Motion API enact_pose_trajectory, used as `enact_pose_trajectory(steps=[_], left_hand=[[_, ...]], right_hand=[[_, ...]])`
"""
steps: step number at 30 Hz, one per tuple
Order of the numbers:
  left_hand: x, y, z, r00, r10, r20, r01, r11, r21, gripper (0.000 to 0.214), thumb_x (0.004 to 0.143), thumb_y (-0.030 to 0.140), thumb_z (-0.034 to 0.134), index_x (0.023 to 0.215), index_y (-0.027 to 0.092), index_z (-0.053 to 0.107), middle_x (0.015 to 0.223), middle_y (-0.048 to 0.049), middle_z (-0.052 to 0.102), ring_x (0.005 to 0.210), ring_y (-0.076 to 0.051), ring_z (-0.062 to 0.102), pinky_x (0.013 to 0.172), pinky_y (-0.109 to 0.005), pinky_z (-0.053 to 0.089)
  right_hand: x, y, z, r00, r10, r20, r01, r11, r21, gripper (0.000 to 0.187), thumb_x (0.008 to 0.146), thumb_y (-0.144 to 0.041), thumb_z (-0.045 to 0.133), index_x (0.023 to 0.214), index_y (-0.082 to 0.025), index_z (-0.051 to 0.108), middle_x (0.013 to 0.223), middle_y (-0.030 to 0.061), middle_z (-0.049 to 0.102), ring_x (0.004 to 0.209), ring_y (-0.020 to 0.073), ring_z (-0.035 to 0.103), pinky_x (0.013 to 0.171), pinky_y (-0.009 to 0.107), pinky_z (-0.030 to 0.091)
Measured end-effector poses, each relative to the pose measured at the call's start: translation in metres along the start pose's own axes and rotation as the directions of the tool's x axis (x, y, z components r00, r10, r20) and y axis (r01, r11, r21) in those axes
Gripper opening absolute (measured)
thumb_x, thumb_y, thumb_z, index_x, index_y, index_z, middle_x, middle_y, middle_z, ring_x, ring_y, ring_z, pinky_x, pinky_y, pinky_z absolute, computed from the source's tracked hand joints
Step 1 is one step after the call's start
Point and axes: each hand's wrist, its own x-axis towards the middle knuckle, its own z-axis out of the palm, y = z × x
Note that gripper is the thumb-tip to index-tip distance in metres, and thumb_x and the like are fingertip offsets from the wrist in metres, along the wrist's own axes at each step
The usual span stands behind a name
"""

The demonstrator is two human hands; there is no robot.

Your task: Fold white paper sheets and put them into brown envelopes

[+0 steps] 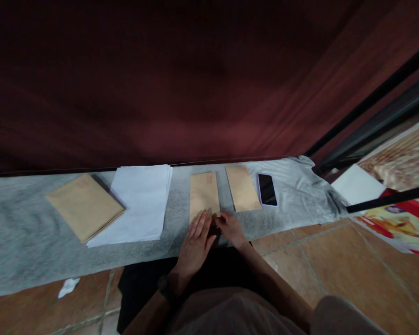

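Left hand (195,242) flat, fingers spread, on the envelope's (204,191) near end; right hand (230,228) curled at its corner, grip hard to tell. Plain brown, narrow, lying lengthwise on grey cloth (21,232).

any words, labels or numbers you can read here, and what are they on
No text here can be read.
Brown envelope under the left hand: faint red mark near its top, too blurred to read.
Envelope stack at far left: faint red mark, unreadable.
Colourful printed sheet at right: print too blurred to read.
Phone: screen dark, no text.
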Motion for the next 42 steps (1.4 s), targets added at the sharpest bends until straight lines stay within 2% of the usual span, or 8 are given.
enact_pose_trajectory(steps=[4, 7, 12, 18, 28, 35, 38, 42], left_hand=[[-0.001, -0.010, 0.019, 0.990, 0.112, 0.091, -0.138, 0.917, 0.374, 0.063, 0.099, 0.042, 0.052, 0.155, 0.014, 0.042, 0.163, -0.0155, 0.038, 0.152, -0.031, 0.033, 0.123, -0.050, 0.033], [-0.005, -0.016, 0.025, 0.986, 0.143, 0.085, -0.166, 0.874, 0.457, 0.066, 0.100, 0.040, 0.050, 0.158, 0.013, 0.035, 0.165, -0.0147, 0.034, 0.154, -0.030, 0.030, 0.124, -0.048, 0.031], [-0.008, -0.022, 0.024, 0.982, 0.160, 0.097, -0.187, 0.845, 0.501, 0.064, 0.097, 0.020, 0.040, 0.159, 0.010, 0.032, 0.165, -0.0133, 0.036, 0.154, -0.025, 0.030, 0.126, -0.043, 0.027], [-0.018, -0.029, 0.022, 0.997, 0.066, 0.025, -0.070, 0.877, 0.476, 0.062, 0.097, 0.023, 0.039, 0.158, 0.011, 0.035, 0.162, -0.0143, 0.039, 0.152, -0.025, 0.034, 0.125, -0.044, 0.028], [0.004, -0.047, 0.004, 0.930, -0.283, -0.235, 0.265, 0.958, -0.107, 0.049, 0.097, 0.038, 0.048, 0.141, 0.017, 0.056, 0.120, -0.0148, 0.071, 0.112, -0.029, 0.067, 0.100, -0.048, 0.052], [0.030, -0.038, -0.009, 0.750, -0.661, -0.027, 0.477, 0.568, -0.671, 0.068, 0.071, 0.040, 0.073, 0.132, 0.014, 0.060, 0.072, 0.0013, 0.064, 0.064, -0.018, 0.062, 0.062, -0.032, 0.052], [0.037, -0.024, -0.019, 0.769, -0.636, 0.065, 0.447, 0.463, -0.766, 0.062, 0.068, 0.039, 0.075, 0.125, 0.016, 0.064, 0.066, 0.0042, 0.061, 0.055, -0.015, 0.058, 0.055, -0.027, 0.048], [0.048, 0.011, -0.031, 0.833, -0.552, 0.046, 0.380, 0.507, -0.774, 0.060, 0.069, 0.037, 0.076, 0.124, 0.017, 0.064, 0.063, 0.0064, 0.059, 0.056, -0.013, 0.057, 0.059, -0.027, 0.051]], right_hand=[[-0.009, -0.001, -0.002, 0.990, -0.060, -0.129, 0.033, 0.979, -0.202, 0.032, 0.095, -0.022, 0.056, 0.125, -0.019, 0.065, 0.092, 0.0103, 0.076, 0.085, 0.0254, 0.072, 0.079, 0.034, 0.054], [-0.025, -0.005, 0.002, 0.943, -0.274, -0.190, 0.154, 0.863, -0.481, 0.042, 0.101, -0.023, 0.046, 0.141, -0.015, 0.056, 0.109, 0.0152, 0.074, 0.099, 0.0275, 0.070, 0.090, 0.041, 0.055], [-0.055, -0.004, 0.014, 0.818, -0.567, 0.095, 0.514, 0.649, -0.561, 0.050, 0.105, -0.028, 0.042, 0.152, -0.013, 0.045, 0.151, 0.0137, 0.055, 0.138, 0.0253, 0.051, 0.116, 0.044, 0.043], [-0.063, 0.011, 0.013, 0.809, -0.566, 0.159, 0.538, 0.604, -0.588, 0.058, 0.106, -0.037, 0.043, 0.156, -0.009, 0.037, 0.161, 0.0130, 0.042, 0.150, 0.0238, 0.037, 0.123, 0.043, 0.035], [-0.061, 0.012, 0.023, 0.817, -0.567, 0.102, 0.512, 0.632, -0.581, 0.062, 0.102, -0.036, 0.052, 0.156, -0.009, 0.039, 0.158, 0.0159, 0.046, 0.147, 0.0267, 0.042, 0.123, 0.047, 0.035], [-0.055, -0.001, 0.021, 0.845, -0.534, 0.031, 0.471, 0.714, -0.519, 0.056, 0.093, -0.024, 0.061, 0.147, -0.011, 0.050, 0.148, 0.0156, 0.057, 0.135, 0.0283, 0.053, 0.117, 0.046, 0.043], [-0.049, -0.016, 0.016, 0.870, -0.493, -0.013, 0.416, 0.748, -0.518, 0.055, 0.091, -0.025, 0.065, 0.144, -0.014, 0.053, 0.141, 0.0150, 0.061, 0.127, 0.0291, 0.057, 0.109, 0.045, 0.050], [-0.041, -0.039, 0.000, 0.891, -0.448, -0.074, 0.348, 0.778, -0.522, 0.052, 0.091, -0.021, 0.065, 0.142, -0.016, 0.056, 0.129, 0.0152, 0.065, 0.113, 0.0297, 0.062, 0.097, 0.045, 0.056]])
